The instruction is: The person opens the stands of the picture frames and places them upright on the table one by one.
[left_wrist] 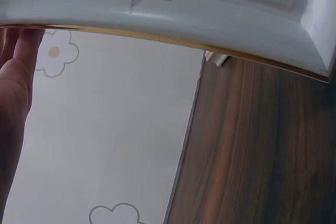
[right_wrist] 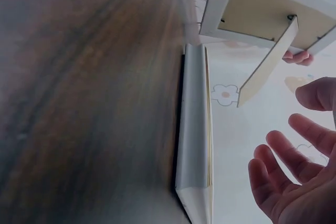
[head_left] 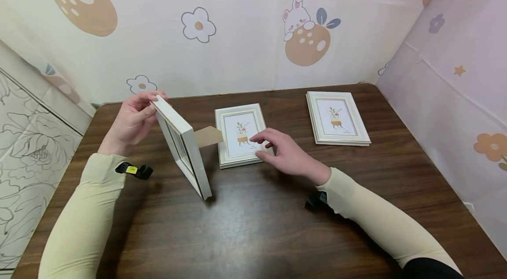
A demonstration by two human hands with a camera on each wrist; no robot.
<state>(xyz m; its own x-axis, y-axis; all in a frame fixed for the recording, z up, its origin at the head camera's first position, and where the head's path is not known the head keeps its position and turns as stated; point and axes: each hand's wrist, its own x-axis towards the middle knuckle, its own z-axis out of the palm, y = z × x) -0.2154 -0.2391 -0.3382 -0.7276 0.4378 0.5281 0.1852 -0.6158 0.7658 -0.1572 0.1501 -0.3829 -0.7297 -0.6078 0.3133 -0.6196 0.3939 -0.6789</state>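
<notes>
My left hand [head_left: 136,118] grips the top corner of a white picture frame [head_left: 201,164], which stands tilted on edge at the left of the table. From its back juts a brown cardboard stand [head_left: 208,137], swung out; the right wrist view shows the tan backing board [right_wrist: 257,11] behind it. In the left wrist view the gold-lined white border passes over my fingers. A second picture frame [head_left: 229,138] with a potted-plant print lies face up in the middle. Over its right side hovers my right hand [head_left: 289,153], fingers loosely bent and holding nothing.
A third matching picture frame [head_left: 362,131] lies face up at the back right of the dark wooden table [head_left: 245,235]. Behind the table hangs a patterned curtain [head_left: 245,59], and another cloth [head_left: 455,107] borders the right side.
</notes>
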